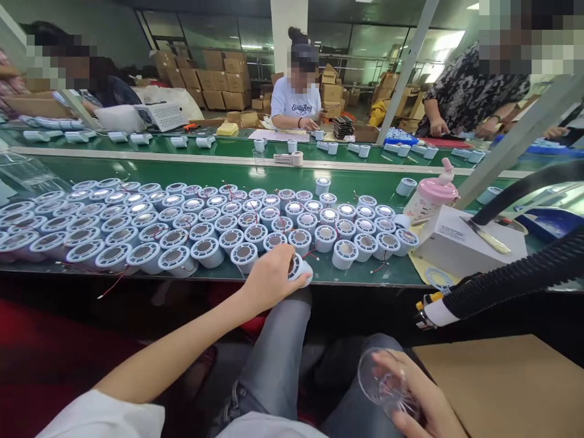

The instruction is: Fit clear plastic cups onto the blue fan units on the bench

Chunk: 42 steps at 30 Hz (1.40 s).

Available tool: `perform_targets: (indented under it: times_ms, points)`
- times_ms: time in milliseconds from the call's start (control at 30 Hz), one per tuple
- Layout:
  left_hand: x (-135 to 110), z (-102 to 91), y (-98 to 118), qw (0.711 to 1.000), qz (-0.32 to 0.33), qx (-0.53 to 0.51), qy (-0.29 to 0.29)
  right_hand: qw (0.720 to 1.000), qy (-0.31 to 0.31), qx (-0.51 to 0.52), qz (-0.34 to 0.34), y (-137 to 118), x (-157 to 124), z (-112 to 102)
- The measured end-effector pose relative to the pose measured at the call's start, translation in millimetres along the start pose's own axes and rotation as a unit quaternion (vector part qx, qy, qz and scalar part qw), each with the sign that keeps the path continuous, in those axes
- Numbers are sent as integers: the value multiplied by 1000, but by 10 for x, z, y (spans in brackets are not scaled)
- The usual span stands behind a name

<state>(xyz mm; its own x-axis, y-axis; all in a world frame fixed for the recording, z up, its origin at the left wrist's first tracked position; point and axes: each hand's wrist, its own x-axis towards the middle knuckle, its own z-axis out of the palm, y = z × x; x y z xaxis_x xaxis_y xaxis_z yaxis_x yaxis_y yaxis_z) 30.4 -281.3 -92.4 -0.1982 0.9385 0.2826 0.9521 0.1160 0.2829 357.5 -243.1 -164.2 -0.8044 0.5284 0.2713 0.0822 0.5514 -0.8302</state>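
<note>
My left hand (270,275) is closed around a light-blue cylindrical housing (306,275) at the front edge of the green bench. Its fingers cover part of the ringed top. Over my lap, at the lower right, my right hand (422,389) grips a clear plastic round part (381,380) with a circular rim and thin ribs inside. Many matching light-blue housings (208,248) stand upright in packed rows to the left of and behind my left hand. Thin red wires (114,285) trail from some of them.
Right of the rows are a white box (465,246), a pink cup (433,193) and a black ribbed hose (515,280) with a white-and-yellow nozzle. Cardboard (506,383) lies at lower right. Handheld fan bodies (289,159) line the conveyor; several people work beyond it.
</note>
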Motion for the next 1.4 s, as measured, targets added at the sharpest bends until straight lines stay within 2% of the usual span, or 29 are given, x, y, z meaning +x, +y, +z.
perform_targets:
  times_ms: [33,67,100,167,200,233,267,300,333,400,467,500,567,700,833,933,1033,1100,1133,1167,1200,1300,1333,1367,1400]
  points:
    - [-81,16,59,995,-30,-90,-8,999,1,-44,-16,-9,65,49]
    - [-166,50,127,974,-73,-211,-30,995,9,-93,-26,-27,117,89]
    - [-246,101,202,927,-124,-346,-70,989,22,-141,-33,-54,160,122]
    - [-374,237,352,775,-220,-561,-190,972,37,-226,-53,-121,223,160]
    - [-414,309,421,709,-246,-609,-257,962,41,-264,-61,-154,250,167]
    - [-439,375,483,662,-255,-628,-319,952,47,-297,-64,-183,274,167]
    - [-448,428,537,637,-248,-629,-371,942,51,-326,-61,-204,294,163]
    - [-443,465,582,630,-229,-616,-413,935,51,-348,-51,-218,309,154]
    - [-429,485,619,641,-202,-594,-441,930,48,-363,-35,-224,318,143]
    - [-385,485,675,706,-123,-535,-449,932,34,-362,10,-222,312,114]
    - [-345,457,714,788,-33,-467,-400,944,6,-325,54,-215,283,79]
    - [-334,444,729,819,2,-439,-369,952,-6,-297,74,-214,266,59]
    - [-334,437,752,853,29,-407,-326,968,-27,-223,114,-219,239,15]
    - [-379,490,761,866,3,-399,-303,978,-19,-103,182,-235,222,-56]
    - [-400,515,752,877,20,-378,-297,972,48,-160,162,-223,227,-69]
    - [-400,495,772,868,67,-376,-318,971,11,-189,148,-222,241,-57]
    - [-399,483,810,876,92,-348,-322,970,-48,-171,166,-219,250,-58]
    - [-392,497,821,879,71,-354,-312,973,-53,-143,173,-194,231,-78]
    - [-385,515,814,869,40,-382,-311,975,-45,-134,171,-173,209,-94]
    - [-376,541,799,846,-11,-427,-319,976,-31,-136,167,-147,180,-111]
    - [-364,575,775,803,-83,-486,-335,976,-12,-148,157,-121,146,-127]
    - [-326,702,674,608,-300,-622,-392,971,26,-220,94,-62,43,-151]
    - [-315,743,645,554,-341,-641,-407,968,22,-244,61,-58,23,-146]
    - [-306,779,626,517,-363,-649,-424,963,11,-267,28,-63,14,-136]
    - [-298,808,619,494,-368,-651,-444,957,-3,-289,-2,-76,18,-120]
